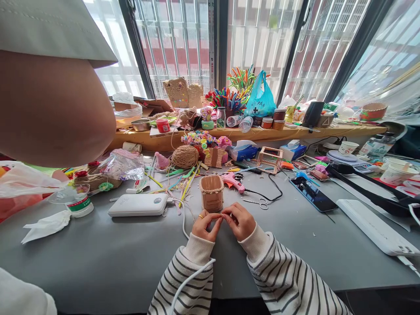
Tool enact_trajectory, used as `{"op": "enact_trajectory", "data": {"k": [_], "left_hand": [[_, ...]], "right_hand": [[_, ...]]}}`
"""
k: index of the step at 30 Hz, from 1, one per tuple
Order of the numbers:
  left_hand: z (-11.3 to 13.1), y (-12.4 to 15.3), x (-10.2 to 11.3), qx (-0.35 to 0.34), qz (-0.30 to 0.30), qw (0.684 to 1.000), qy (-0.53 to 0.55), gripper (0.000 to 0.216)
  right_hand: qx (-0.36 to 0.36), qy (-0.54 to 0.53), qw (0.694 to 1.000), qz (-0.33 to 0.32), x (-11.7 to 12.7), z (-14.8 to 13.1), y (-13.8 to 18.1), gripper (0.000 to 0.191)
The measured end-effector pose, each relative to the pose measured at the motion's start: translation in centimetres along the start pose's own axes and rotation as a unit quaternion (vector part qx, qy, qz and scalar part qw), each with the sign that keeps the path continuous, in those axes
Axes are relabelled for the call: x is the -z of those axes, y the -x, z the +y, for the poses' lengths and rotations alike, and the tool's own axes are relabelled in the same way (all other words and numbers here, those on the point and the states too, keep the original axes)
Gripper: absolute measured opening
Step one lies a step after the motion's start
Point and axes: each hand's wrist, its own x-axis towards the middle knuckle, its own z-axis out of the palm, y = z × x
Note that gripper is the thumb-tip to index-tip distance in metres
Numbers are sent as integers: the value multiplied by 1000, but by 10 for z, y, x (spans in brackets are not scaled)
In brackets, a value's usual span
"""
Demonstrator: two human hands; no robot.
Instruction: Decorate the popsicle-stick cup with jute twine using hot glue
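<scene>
Both hands meet near the front middle of the grey table, fingertips pinched together. My left hand wears a ring, its thumb and index finger closed at a point. Facing it, my right hand pinches at the same spot; whatever is between the fingertips is too small to make out. Just beyond the fingers stands a small brown wooden basket, upright, its opening facing up and a beaded-looking trim around the rim. A pink hot glue gun lies behind it to the right, with small scissors nearby.
A white power bank lies to the left, its cable running past my left sleeve. On the right are a phone and a white power strip. Twine and pipe cleaners crowd the back. Another person's arm fills the upper left.
</scene>
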Motion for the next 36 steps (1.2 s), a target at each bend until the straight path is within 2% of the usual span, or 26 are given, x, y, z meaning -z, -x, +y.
{"op": "enact_trajectory", "data": {"k": [8, 14, 25, 36], "left_hand": [[9, -1, 3, 16, 6, 1000, 6, 22], [8, -1, 2, 22, 2, 1000, 12, 22], [4, -1, 1, 22, -1, 1000, 4, 28], [-4, -1, 0, 20, 17, 999, -26, 27]], "right_hand": [[-90, -59, 994, 18, -8, 9, 1, 33], [-116, -89, 989, 20, -7, 9, 1, 35], [-120, -72, 990, 35, -7, 8, 1, 25], [-75, -34, 997, -7, 0, 1, -2, 21]]}}
